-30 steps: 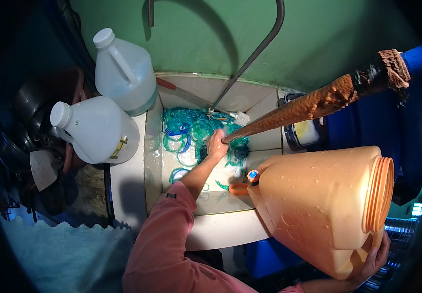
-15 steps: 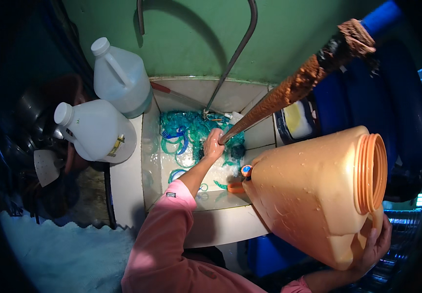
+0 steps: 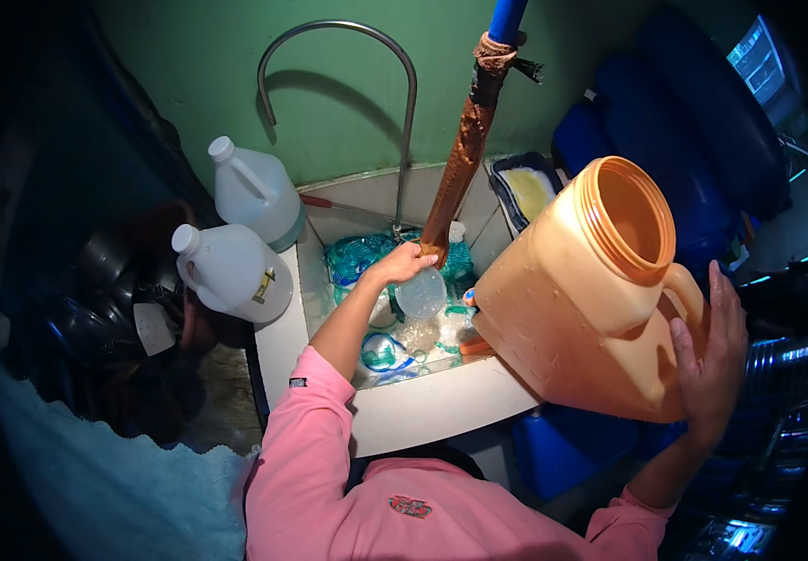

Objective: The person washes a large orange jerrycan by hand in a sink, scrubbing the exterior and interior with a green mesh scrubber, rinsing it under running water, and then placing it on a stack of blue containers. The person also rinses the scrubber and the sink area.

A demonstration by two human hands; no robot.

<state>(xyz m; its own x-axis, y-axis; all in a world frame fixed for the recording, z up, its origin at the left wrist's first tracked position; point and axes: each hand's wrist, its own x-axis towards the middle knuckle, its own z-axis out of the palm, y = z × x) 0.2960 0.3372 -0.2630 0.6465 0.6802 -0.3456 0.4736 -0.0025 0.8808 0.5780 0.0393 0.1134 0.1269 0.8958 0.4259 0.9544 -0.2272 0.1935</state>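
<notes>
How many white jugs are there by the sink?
2. One white jug stands against the green wall, left of the sink. The other lies tilted just in front of it. More may hide in the dark.

The left hand (image 3: 402, 266) grips a clear round lid (image 3: 421, 294) over the white sink (image 3: 441, 404), while the right hand (image 3: 709, 360) supports a tilted orange jug (image 3: 577, 290).

Pink long-sleeved shirt (image 3: 395, 505) (small red chest emblem, dark sleeve tag).
</notes>
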